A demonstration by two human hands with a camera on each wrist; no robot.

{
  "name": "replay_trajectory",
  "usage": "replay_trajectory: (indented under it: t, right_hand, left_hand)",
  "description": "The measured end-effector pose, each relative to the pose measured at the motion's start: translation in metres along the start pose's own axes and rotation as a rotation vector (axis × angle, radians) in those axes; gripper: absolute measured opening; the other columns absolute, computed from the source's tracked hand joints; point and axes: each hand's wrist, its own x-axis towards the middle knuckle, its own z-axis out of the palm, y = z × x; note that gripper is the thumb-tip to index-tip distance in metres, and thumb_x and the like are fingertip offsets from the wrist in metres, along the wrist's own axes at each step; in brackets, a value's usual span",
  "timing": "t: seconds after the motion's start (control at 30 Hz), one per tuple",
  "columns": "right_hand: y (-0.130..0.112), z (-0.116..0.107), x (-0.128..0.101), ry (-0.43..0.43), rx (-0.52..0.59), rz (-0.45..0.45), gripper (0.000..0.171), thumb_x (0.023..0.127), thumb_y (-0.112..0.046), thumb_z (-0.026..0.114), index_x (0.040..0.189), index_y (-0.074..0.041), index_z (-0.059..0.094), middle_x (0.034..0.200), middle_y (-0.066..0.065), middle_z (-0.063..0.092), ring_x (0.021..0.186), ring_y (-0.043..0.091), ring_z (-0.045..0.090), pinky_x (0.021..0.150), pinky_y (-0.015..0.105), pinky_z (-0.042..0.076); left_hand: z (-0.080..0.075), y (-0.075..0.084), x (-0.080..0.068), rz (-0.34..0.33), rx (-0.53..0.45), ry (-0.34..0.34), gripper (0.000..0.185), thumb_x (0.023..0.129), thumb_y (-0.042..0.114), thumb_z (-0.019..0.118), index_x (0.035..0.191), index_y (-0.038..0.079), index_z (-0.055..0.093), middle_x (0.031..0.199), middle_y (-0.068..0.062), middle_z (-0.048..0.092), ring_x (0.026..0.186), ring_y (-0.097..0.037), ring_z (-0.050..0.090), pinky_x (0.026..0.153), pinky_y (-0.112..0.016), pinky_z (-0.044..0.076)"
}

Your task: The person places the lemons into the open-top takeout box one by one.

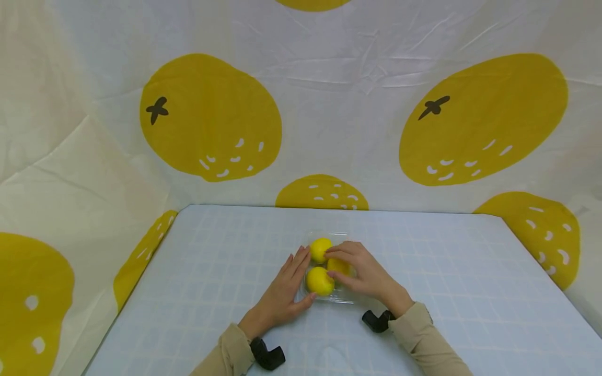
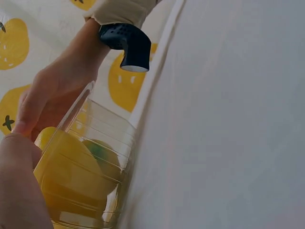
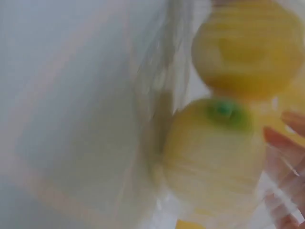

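Three yellow lemons sit together in a clear plastic container: one at the back (image 1: 321, 250), one in front (image 1: 320, 282) and one on the right (image 1: 338, 267). The container (image 1: 335, 299) rests on the table. My left hand (image 1: 282, 295) lies along its left side, fingers straight and thumb near the front corner. From above, my right hand (image 1: 364, 266) holds the right lemon between its curved fingers and thumb, covering part of it. Through the container wall (image 2: 107, 117), the left wrist view shows a lemon with a green end (image 2: 105, 157). The right wrist view is blurred.
A pale blue checked cloth (image 1: 226, 250) covers the table. White fabric printed with large yellow fruit (image 1: 211, 120) hangs behind and at the sides. Each wrist carries a black camera mount (image 1: 268, 355).
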Motion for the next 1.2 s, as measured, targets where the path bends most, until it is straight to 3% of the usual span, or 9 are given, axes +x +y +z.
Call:
replay_trajectory:
  t: [0.17,0.33,0.53,0.87,1.07,1.2]
  right_hand:
    - [-0.006,0.003,0.002,-0.091,0.062,-0.055,0.047,0.088,-0.045,0.073,0.121,-0.012,0.07,0.122,-0.003,0.068,0.116,0.016,0.057,0.107,0.052,0.034]
    - [-0.007,0.002,0.003,-0.166,0.102,-0.098,0.049,0.085,-0.034,0.077,0.127,-0.012,0.067,0.127,-0.001,0.066,0.121,0.018,0.057,0.108,0.062,0.029]
    - [-0.008,0.004,0.004,-0.212,0.118,-0.129,0.046,0.087,-0.027,0.073,0.131,-0.017,0.065,0.13,0.006,0.064,0.125,0.021,0.054,0.109,0.065,0.025]
    - [-0.006,0.005,0.002,-0.168,0.145,-0.123,0.042,0.087,-0.025,0.074,0.127,-0.014,0.066,0.129,0.007,0.064,0.125,0.023,0.054,0.11,0.061,0.027]
    - [-0.005,-0.015,-0.001,-0.109,0.168,-0.052,0.044,0.088,-0.02,0.074,0.129,-0.009,0.064,0.13,0.006,0.063,0.125,0.024,0.054,0.112,0.059,0.026]
    - [0.0,-0.034,-0.009,-0.035,0.125,0.006,0.044,0.087,-0.012,0.075,0.129,-0.009,0.064,0.13,0.007,0.063,0.122,0.025,0.055,0.111,0.059,0.027]
  left_hand:
    - [-0.001,0.0,0.0,-0.003,-0.007,0.0,0.08,0.095,0.04,0.054,0.155,-0.004,0.023,0.163,-0.017,0.02,0.15,-0.031,0.017,0.12,-0.049,0.017]
    - [-0.001,0.0,0.001,0.001,-0.014,0.002,0.08,0.095,0.039,0.055,0.154,-0.004,0.023,0.162,-0.018,0.021,0.15,-0.032,0.018,0.12,-0.051,0.018]
    - [-0.001,0.0,0.002,0.0,-0.013,-0.005,0.08,0.095,0.041,0.053,0.155,-0.004,0.023,0.163,-0.017,0.02,0.15,-0.031,0.018,0.12,-0.049,0.017]
    - [0.001,0.001,0.001,0.002,-0.014,0.012,0.08,0.096,0.042,0.053,0.154,-0.004,0.024,0.162,-0.018,0.022,0.149,-0.032,0.02,0.12,-0.049,0.018]
    - [0.0,0.001,0.002,-0.032,0.004,-0.007,0.081,0.095,0.042,0.055,0.155,-0.002,0.024,0.163,-0.016,0.02,0.151,-0.027,0.017,0.12,-0.049,0.018]
    - [0.0,0.0,0.001,-0.065,0.001,-0.034,0.082,0.095,0.042,0.055,0.156,-0.001,0.022,0.164,-0.013,0.017,0.152,-0.023,0.012,0.121,-0.046,0.014]
